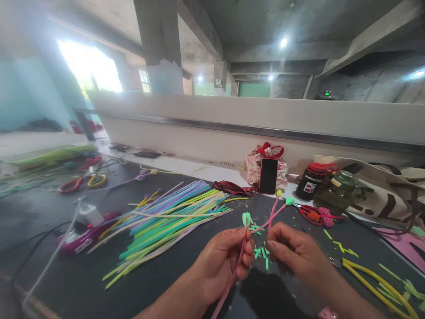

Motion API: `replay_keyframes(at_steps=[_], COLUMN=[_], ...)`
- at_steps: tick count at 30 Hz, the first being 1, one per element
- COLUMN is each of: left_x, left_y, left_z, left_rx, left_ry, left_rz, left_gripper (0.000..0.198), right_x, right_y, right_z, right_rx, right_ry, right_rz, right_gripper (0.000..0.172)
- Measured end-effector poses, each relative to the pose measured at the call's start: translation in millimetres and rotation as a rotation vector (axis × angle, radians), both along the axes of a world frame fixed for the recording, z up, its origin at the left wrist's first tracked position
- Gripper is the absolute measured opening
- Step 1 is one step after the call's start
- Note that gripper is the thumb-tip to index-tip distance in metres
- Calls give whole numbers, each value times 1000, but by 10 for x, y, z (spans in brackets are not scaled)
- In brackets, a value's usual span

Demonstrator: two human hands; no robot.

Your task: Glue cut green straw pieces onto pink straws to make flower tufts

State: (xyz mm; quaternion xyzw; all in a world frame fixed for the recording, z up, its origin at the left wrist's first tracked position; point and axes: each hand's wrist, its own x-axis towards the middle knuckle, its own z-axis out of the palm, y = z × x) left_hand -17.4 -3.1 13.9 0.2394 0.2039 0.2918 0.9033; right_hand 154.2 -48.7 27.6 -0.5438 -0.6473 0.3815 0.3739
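Note:
My left hand is closed in a pinch on a pink pipe cleaner, which runs down past the palm to the lower edge. From the same fingertips a pink stem slants up right to a mint-green tuft. Light green looped pieces show just above the left thumb. My right hand, fingers curled together, meets the lower end of a second pink stem with a yellow tip. Short green clippings lie on the dark table between and behind the hands.
Many coloured pipe cleaners lie left. Yellow-handled pliers sit near my right forearm; red-handled pliers lie behind. A phone leans on a patterned bag, beside a black bottle and glass jar. A purple power strip is left.

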Motion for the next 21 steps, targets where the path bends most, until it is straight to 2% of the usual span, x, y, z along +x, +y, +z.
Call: replay_keyframes(at_steps=[4,9,14,18,21], left_x=[12,28,50,75,80], left_y=[-11,-29,-36,-45,-55], left_z=[-12,-26,-66,-111,-123], left_rx=[46,100,197,298,388], left_ry=[-7,104,220,307,377], left_rz=[-31,-84,-114,-80,-7], left_gripper=[12,11,10,12,16], right_x=[-59,-53,-34,-35,-10], right_y=[34,125,209,213,188], right_z=[84,155,180,190,175], right_rx=[-19,-35,-212,-233,-187], right_ry=[87,248,239,226,255], right_rz=[-17,51,25,38,-27], right_gripper=[16,32,34,34,35])
